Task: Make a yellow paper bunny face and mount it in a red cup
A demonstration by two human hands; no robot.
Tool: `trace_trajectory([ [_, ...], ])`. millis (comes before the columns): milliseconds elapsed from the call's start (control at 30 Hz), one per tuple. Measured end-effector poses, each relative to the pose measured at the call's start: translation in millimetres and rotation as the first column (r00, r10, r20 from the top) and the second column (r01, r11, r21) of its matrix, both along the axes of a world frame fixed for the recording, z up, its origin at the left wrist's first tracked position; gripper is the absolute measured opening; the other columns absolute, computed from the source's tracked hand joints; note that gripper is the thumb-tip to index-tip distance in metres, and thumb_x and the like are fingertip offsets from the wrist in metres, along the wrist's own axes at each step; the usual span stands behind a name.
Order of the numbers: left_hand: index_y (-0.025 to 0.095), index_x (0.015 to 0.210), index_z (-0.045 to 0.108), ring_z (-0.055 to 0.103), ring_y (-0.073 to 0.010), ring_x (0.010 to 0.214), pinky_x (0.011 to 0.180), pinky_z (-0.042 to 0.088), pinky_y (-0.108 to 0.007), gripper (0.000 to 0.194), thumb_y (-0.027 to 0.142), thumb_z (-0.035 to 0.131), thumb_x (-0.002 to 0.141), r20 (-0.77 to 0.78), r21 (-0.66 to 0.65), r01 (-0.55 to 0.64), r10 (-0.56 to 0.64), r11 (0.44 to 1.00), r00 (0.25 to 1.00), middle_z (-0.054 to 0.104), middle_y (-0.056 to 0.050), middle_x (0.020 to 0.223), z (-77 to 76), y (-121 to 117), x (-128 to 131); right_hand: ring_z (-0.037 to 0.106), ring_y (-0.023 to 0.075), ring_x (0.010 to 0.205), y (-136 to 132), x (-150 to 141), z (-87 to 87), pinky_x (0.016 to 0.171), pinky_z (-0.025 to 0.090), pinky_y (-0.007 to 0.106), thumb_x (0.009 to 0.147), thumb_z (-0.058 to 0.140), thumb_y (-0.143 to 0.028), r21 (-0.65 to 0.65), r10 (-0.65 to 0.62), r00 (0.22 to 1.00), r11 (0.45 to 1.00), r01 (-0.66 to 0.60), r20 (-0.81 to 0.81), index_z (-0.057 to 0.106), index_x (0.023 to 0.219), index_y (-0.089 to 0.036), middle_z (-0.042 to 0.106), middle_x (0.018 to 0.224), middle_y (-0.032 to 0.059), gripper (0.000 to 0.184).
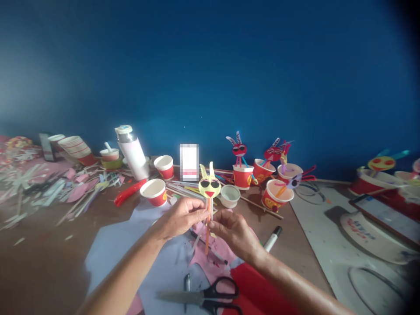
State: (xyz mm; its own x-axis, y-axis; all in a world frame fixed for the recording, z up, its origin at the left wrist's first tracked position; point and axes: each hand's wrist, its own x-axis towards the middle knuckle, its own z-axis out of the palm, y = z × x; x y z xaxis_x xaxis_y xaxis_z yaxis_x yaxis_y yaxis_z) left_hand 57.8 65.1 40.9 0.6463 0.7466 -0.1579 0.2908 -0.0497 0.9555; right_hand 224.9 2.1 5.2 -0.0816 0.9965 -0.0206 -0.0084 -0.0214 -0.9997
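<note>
A paper puppet (209, 187) stands upright before me, with a round yellow head, two tall ears, black eyes and a red mouth. Its body is an orange stick with pale strips alongside. My left hand (183, 217) pinches the stick from the left, just under the head. From the right, the closed fingers of my right hand (234, 229) grip it slightly lower. Beneath the hands lie pink paper (197, 258) and a pale blue sheet (114, 245). Nearer to me are black-handled scissors (203, 296) and red paper (256, 288).
Red-and-white paper cups (154, 192) stand along the wall, several holding similar puppets (239, 151). Also about are a white flask (133, 153), a red-handled tool (127, 194), a small bowl (229, 196), a marker (273, 239), paper scraps (42, 192) and, far right, a tablet-like device (387, 218).
</note>
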Motion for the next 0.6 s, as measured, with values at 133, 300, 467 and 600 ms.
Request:
trace_trajectory([
  [133, 0.012, 0.077, 0.066, 0.044, -0.0089, 0.054, 0.052, 0.034, -0.022, 0.032, 0.042, 0.059, 0.083, 0.012, 0.000, -0.002, 0.002, 1.000, 1.000, 0.056, 0.000, 0.063, 0.9, -0.9, 1.7, 0.044, 0.0107, 0.055, 1.7, 0.4, -4.4, 0.053, 0.035, 0.024, 0.072, 0.070, -0.048, 0.008, -0.014, 1.000, 1.000, 0.014, -0.026, 0.059, 0.065, -0.017, 0.052, 0.059, -0.0029, 0.033],
  [300, 0.014, 0.096, 0.066, 0.050, -0.0101, 0.060, 0.056, 0.041, -0.022, 0.034, 0.045, 0.059, 0.083, 0.029, 0.034, -0.087, 0.086, 0.996, 0.996, 0.062, -0.002, 0.076, 15.9, -0.5, -6.1, 0.049, 0.0125, 0.059, 2.4, 1.2, -6.4, 0.057, 0.039, 0.025, 0.073, 0.069, -0.047, 0.009, -0.032, 0.997, 0.999, 0.033, -0.075, 0.060, 0.070, -0.018, 0.056, 0.063, -0.0017, 0.031],
  [467, 0.013, 0.098, 0.066, 0.053, -0.0110, 0.062, 0.057, 0.043, -0.022, 0.033, 0.042, 0.064, 0.080, 0.052, 0.050, -0.199, 0.196, 0.979, 0.979, 0.065, -0.003, 0.078, 22.1, -2.2, -17.6, 0.052, 0.0134, 0.061, -0.1, 0.7, -4.0, 0.059, 0.042, 0.026, 0.074, 0.069, -0.048, -0.001, -0.006, 0.996, 1.000, 0.006, -0.093, 0.059, 0.074, -0.018, 0.058, 0.066, -0.0006, 0.032],
  [600, 0.013, 0.095, 0.068, 0.057, -0.0143, 0.073, 0.064, 0.044, -0.023, 0.029, 0.037, 0.067, 0.078, 0.078, 0.007, -0.133, 0.132, 0.991, 0.988, 0.068, -0.006, 0.085, 6.9, -15.4, -14.8, 0.054, 0.0146, 0.064, -1.9, -0.7, -4.4, 0.063, 0.044, 0.028, 0.073, 0.069, -0.051, 0.000, 0.022, 0.997, 1.000, -0.022, -0.074, 0.059, 0.073, -0.018, 0.060, 0.068, 0.0006, 0.035],
])
